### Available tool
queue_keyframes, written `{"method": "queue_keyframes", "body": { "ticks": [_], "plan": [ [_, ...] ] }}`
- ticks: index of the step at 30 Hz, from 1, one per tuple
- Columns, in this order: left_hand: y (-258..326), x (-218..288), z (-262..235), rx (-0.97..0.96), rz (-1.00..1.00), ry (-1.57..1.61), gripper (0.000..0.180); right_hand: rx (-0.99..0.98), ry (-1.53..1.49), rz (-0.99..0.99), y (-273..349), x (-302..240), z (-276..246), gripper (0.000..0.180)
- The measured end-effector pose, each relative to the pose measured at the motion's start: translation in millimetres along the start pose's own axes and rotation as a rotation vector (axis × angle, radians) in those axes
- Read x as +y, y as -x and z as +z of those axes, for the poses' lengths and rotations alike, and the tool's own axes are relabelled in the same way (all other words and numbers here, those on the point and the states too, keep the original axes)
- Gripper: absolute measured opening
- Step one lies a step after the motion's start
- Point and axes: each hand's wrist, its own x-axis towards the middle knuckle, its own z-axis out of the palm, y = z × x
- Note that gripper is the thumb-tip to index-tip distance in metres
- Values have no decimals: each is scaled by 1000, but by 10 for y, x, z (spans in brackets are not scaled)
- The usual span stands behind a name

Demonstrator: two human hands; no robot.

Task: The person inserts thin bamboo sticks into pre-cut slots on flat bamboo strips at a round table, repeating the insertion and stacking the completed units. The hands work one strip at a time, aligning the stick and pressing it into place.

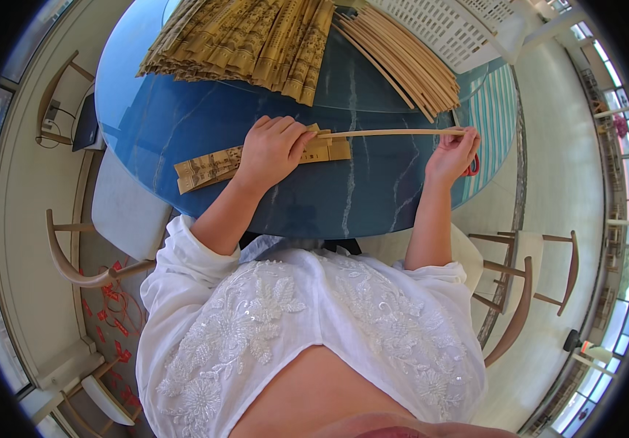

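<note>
My left hand (pixel 274 150) is closed over a golden strip (pixel 314 136), which looks like a printed paper sleeve. Below and beside that hand, more golden strips with dark printing (pixel 208 168) lie crossed on the table. My right hand (pixel 452 155) pinches the right end of a slim pale wooden stick (pixel 391 133), like a chopstick. The stick runs level across to the strip by my left thumb; whether its tip is inside the strip is hard to see. Red-handled scissors (pixel 473 166) lie close by my right hand, partly hidden behind it.
A big fanned pile of golden strips (pixel 249 44) covers the far left of the dark blue round table (pixel 314 208). Many pale sticks (pixel 406 62) lie at the far right, beside a white slotted basket (pixel 439 29). Chairs (pixel 128 201) stand around the table.
</note>
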Motion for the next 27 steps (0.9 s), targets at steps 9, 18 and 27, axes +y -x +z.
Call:
{"method": "queue_keyframes", "body": {
  "ticks": [9,18,27],
  "plan": [
    [-5,3,-18,-6,-1,-12,13,29,56,-68,-42,-2,-59,17],
    [0,15,-16,-3,18,-23,15,-88,106,-49,70,24,61,16],
    [-45,58,-56,55,16,-13,14,-287,288,182,166,78,94,25]
  ]
}}
